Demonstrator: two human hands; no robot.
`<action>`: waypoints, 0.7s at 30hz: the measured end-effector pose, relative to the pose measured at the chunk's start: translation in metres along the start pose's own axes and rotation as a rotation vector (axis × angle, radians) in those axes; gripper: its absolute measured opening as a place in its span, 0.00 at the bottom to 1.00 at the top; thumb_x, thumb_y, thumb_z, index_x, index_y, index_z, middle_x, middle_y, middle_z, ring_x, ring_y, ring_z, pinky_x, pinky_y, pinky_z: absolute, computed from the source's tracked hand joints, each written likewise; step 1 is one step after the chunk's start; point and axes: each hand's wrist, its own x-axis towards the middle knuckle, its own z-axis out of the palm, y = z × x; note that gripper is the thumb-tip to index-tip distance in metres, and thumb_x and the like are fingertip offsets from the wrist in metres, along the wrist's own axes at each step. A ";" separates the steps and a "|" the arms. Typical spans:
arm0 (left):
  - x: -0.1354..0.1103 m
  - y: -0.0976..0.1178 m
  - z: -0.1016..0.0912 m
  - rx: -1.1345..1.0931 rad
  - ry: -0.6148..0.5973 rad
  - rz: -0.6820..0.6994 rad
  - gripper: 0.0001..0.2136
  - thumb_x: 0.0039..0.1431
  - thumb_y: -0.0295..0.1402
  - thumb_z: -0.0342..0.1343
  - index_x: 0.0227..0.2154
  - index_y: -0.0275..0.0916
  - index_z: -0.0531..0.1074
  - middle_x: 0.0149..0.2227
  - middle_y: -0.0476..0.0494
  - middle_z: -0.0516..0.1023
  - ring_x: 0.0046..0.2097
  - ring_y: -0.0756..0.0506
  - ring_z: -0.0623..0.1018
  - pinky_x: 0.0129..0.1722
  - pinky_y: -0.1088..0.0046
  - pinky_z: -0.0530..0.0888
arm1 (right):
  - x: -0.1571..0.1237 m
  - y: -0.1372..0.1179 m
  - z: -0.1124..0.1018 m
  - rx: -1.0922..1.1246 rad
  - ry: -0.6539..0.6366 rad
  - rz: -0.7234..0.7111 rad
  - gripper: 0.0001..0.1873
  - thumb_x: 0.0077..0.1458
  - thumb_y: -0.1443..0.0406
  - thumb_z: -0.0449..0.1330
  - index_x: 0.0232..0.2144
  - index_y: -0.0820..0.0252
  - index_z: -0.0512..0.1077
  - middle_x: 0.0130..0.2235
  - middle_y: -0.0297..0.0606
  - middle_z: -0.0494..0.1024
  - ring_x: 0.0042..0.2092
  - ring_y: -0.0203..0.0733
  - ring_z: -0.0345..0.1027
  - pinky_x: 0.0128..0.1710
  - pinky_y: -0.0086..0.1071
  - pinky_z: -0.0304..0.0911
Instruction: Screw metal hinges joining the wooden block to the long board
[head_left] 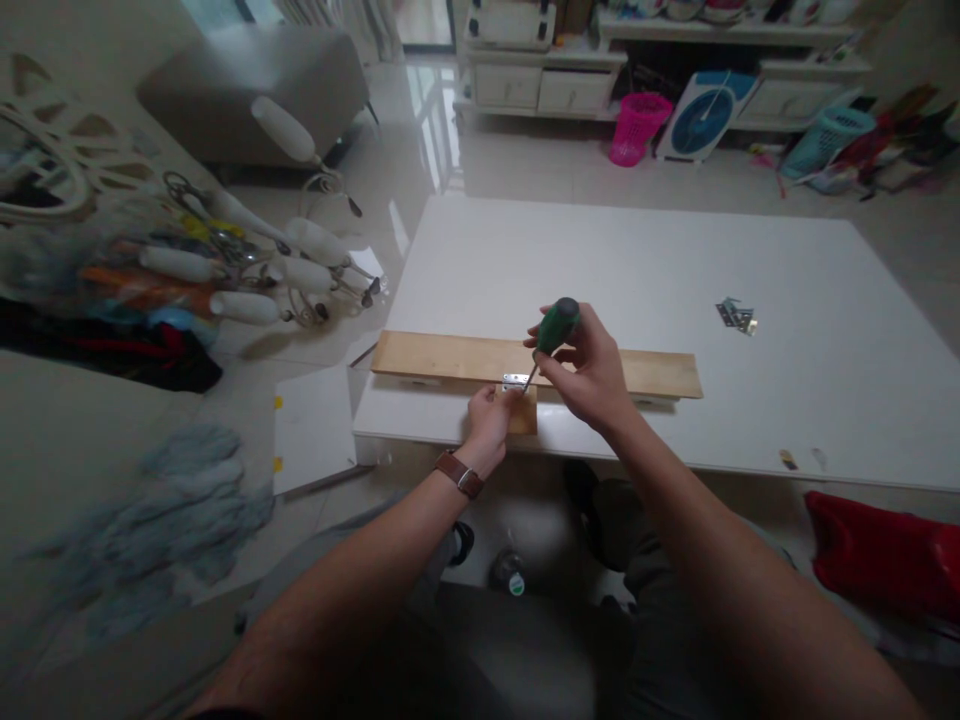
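My right hand (592, 370) is closed round the green handle of a screwdriver (556, 328), its shaft slanting down to a metal hinge (516, 381). The hinge lies across the front edge of a long wooden board (450, 355) and a small wooden block (523, 418). My left hand (489, 418) pinches at the hinge and the block's left side, with its fingertips close to the screwdriver tip. Whether a screw sits under the tip is too small to tell. The long board rests on a white table (600, 260), raised on low supports.
Several loose hinges (736, 316) lie on the table's right side, with small scraps (788, 459) near its front edge. A lamp with white shades (300, 270) stands at the left. A red object (877, 555) is at the lower right, a bottle (510, 575) on the floor below.
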 end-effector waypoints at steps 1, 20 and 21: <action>0.000 0.000 0.000 -0.003 0.001 -0.001 0.18 0.40 0.39 0.74 0.34 0.39 0.78 0.36 0.42 0.83 0.36 0.43 0.79 0.40 0.66 0.73 | 0.000 -0.001 0.000 0.005 -0.009 0.002 0.21 0.56 0.65 0.64 0.52 0.52 0.70 0.46 0.40 0.83 0.48 0.51 0.83 0.34 0.37 0.77; 0.000 0.001 0.001 0.023 0.012 0.006 0.14 0.43 0.37 0.73 0.33 0.39 0.79 0.36 0.42 0.85 0.36 0.43 0.80 0.38 0.68 0.73 | 0.001 0.002 -0.002 0.017 -0.001 0.021 0.24 0.54 0.63 0.65 0.54 0.50 0.69 0.48 0.39 0.82 0.46 0.48 0.82 0.35 0.38 0.77; 0.000 0.001 0.001 0.027 0.016 0.012 0.14 0.43 0.37 0.73 0.33 0.39 0.79 0.36 0.42 0.85 0.37 0.43 0.80 0.39 0.68 0.73 | 0.001 0.002 -0.002 0.029 -0.019 0.020 0.25 0.55 0.63 0.65 0.55 0.50 0.68 0.49 0.40 0.83 0.47 0.48 0.82 0.36 0.38 0.77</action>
